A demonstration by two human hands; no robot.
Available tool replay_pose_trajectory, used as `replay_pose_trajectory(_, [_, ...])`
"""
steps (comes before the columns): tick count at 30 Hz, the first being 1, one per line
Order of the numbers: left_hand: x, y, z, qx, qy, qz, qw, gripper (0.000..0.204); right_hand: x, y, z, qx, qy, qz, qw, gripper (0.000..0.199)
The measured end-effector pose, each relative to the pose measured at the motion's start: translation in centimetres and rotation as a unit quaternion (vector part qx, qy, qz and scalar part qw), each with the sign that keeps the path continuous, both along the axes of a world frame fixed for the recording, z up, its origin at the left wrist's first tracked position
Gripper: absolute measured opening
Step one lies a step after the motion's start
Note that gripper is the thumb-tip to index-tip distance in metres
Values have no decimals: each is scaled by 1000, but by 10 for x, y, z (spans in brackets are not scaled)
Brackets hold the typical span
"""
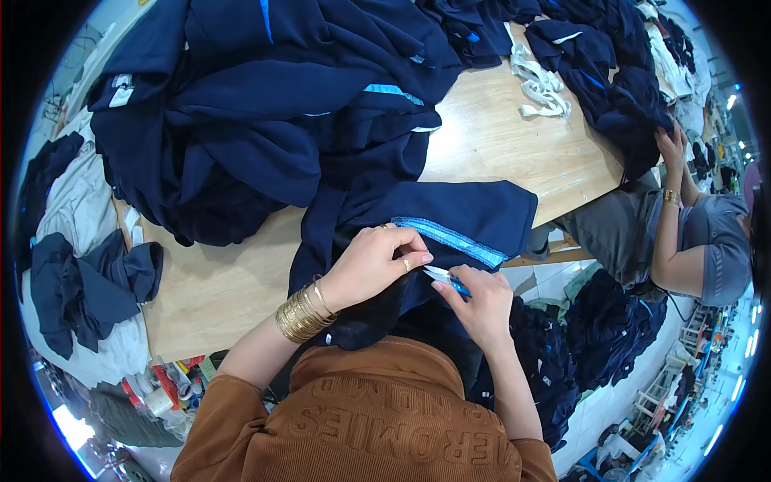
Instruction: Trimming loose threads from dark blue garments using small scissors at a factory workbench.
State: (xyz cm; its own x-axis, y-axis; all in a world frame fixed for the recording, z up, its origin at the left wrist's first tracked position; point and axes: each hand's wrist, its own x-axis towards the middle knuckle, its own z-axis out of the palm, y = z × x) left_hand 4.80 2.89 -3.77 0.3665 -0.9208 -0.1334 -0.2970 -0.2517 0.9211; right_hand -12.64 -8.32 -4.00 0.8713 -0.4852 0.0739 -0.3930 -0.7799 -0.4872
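Note:
A navy garment (474, 201) lies across the table's near edge and hangs toward my lap, with a shiny light-blue strip (458, 241) along it. My left hand (371, 267), bangles at its wrist, is closed with thumb and fingertips pinching the cloth just below that strip. Whether a thread is also between them is too small to tell. In my right hand (483, 304) is a pair of blue-handled thread snips (458, 284). Their pale blades point left, close to my left fingertips.
A big heap of navy garments (241, 120) covers the table's (217, 289) far left. White tape (540, 84) lies loosely at the back. On the right, another person (683, 233) handles navy cloth. More dark garments (610, 329) are piled low on the right; white and dark cloths (80, 281) hang at the left.

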Motion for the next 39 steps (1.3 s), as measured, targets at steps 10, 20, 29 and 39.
replay_pose_trajectory(10, [6, 12, 20, -11, -5, -2, 1000, 18, 4, -2, -2, -10, -1, 22, 1000, 27])
replay_pose_trajectory(20, [40, 86, 35, -25, -40, -22, 999, 12, -8, -24, 11, 114, -3, -116, 987, 31])
replay_pose_trajectory(29, [39, 23, -7, -63, -196, 84, 975, 23, 50, -8, 37, 46, -40, -12, 998, 34])
replay_pose_trajectory(39, [44, 18, -18, -153, -138, 133, 969, 13, 43, -10, 31, 90, -1, -67, 994, 33])
